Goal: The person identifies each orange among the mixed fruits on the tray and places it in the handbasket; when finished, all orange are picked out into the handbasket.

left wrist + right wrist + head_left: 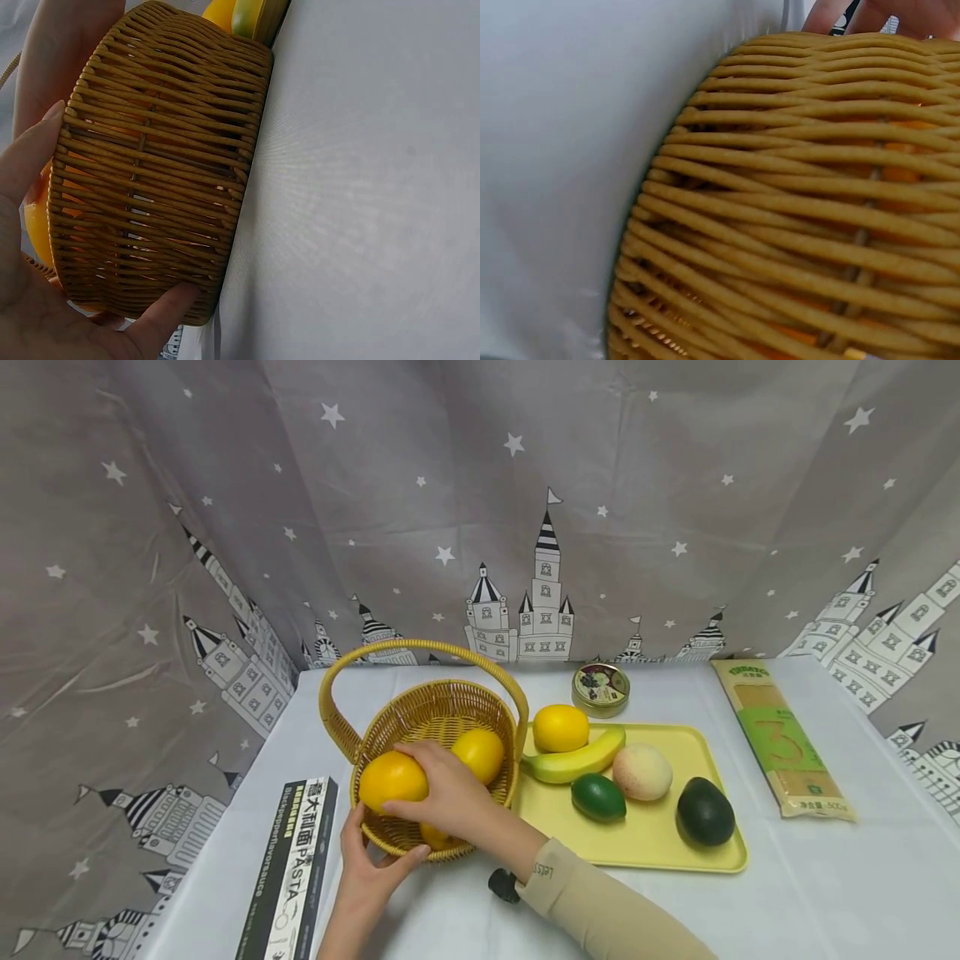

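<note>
A woven basket (431, 693) with a tall arched handle stands on the table left of centre. My right hand (450, 785) grips a large yellow-orange fruit (392, 782) at the basket's near left side, its fingers over the top and thumb below. Inside the basket lies another yellow-orange fruit (478, 756), and part of a third (437, 837) shows under my right wrist. With my left hand (375, 868) I hold the basket's near left wall, fingers and thumb spread around it. Close up in the left wrist view, that hand (45, 300) touches the weave (165, 150).
Right of the basket, a yellow tray (637, 852) bears a lemon (561, 728), a banana (577, 762), a peach (642, 772), a green fruit (598, 797) and an avocado (705, 812). Around them are a round tin (601, 687), a noodle packet (783, 739) and a pasta box (288, 868).
</note>
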`<state>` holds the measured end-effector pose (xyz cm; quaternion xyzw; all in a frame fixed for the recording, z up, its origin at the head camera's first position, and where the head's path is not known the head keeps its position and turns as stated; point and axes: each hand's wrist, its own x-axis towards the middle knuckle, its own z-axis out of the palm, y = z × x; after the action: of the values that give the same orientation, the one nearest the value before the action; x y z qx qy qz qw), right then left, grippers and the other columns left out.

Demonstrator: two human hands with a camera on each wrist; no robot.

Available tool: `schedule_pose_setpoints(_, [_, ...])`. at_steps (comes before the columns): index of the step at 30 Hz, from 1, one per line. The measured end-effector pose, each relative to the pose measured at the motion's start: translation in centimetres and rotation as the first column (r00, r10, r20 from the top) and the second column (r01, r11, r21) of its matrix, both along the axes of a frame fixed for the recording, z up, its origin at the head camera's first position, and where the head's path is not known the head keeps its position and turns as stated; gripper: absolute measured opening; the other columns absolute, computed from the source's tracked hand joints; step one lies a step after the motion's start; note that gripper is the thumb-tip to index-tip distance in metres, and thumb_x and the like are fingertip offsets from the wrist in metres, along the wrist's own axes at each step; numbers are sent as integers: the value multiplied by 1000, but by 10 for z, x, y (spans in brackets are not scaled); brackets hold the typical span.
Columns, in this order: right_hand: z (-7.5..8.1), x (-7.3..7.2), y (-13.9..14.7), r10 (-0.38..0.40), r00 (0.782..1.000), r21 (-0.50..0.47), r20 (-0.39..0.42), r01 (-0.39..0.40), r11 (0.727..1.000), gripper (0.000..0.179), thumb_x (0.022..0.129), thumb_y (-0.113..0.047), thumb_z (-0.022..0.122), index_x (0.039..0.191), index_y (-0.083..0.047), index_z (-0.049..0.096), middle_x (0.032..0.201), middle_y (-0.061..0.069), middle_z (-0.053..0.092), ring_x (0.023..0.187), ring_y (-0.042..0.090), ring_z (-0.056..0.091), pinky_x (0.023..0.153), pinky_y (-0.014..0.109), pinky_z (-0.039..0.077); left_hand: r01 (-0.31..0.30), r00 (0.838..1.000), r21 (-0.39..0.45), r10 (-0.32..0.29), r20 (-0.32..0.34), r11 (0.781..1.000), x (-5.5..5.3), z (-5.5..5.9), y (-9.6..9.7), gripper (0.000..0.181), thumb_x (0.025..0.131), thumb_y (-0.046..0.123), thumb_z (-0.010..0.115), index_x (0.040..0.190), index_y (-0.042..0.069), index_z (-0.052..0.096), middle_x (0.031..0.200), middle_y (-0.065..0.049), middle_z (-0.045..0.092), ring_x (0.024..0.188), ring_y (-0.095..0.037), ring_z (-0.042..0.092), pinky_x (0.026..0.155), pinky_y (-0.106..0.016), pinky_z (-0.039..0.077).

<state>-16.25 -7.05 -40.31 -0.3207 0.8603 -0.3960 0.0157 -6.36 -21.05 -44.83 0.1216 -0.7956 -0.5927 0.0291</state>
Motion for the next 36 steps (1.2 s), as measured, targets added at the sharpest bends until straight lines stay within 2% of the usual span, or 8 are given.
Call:
schedule_pose_setpoints(5, [-2, 0, 1, 1, 1000, 7, -15, -1, 1000, 75, 81, -50, 73, 143, -17, 46, 139, 0, 48, 119, 14, 50, 94, 29, 49, 1, 1000, -17, -1, 2, 1000, 0, 0, 1, 110, 81, 19, 79, 153, 5, -3, 154, -23, -5, 140, -45, 11, 104, -50, 41])
schedule_pose_setpoints(11, [-2, 2, 1, -3, 1000, 1, 9, 3, 1000, 75, 82, -49, 72, 144, -18, 44, 140, 2, 47, 119, 15, 51, 95, 30, 49, 1, 1000, -12, -2, -17, 1000, 0, 0, 1, 111, 80, 18, 80, 153, 5, -2, 154, -23, -4, 140, -45, 11, 104, -49, 41])
schedule_pose_setpoints(18, [-5, 1, 1, -3, 1000, 3, 2, 3, 1000, 77, 84, -50, 71, 146, -17, 40, 142, 2, 45, 122, 16, 50, 99, 32, 48, 0, 1000, -3, 0, 8, 1000, 0, -2, -1, 112, 80, 19, 80, 153, 9, -4, 155, -22, -8, 140, -45, 9, 104, -51, 41])
schedule_pose_setpoints(24, [-7, 1, 3, 0, 1000, 8, -2, 0, 1000, 77, 86, -48, 69, 148, -17, 37, 143, 4, 43, 124, 17, 49, 101, 33, 46, -1, 1000, -15, 1, -1, 1000, 1, -1, -1, 112, 80, 19, 80, 154, 11, -3, 155, -21, -8, 140, -46, 9, 103, -53, 41])
schedule_pose_setpoints(36, [-10, 1, 3, 18, 1000, 81, -19, -17, 997, 66, 87, -46, 69, 140, -12, 49, 144, 5, 46, 133, 21, 41, 111, 36, 36, 7, 999, -8, -8, -53, 1000, 1, -1, 1, 108, 81, 15, 79, 155, 14, 1, 156, -20, -5, 140, -47, 11, 103, -52, 41])
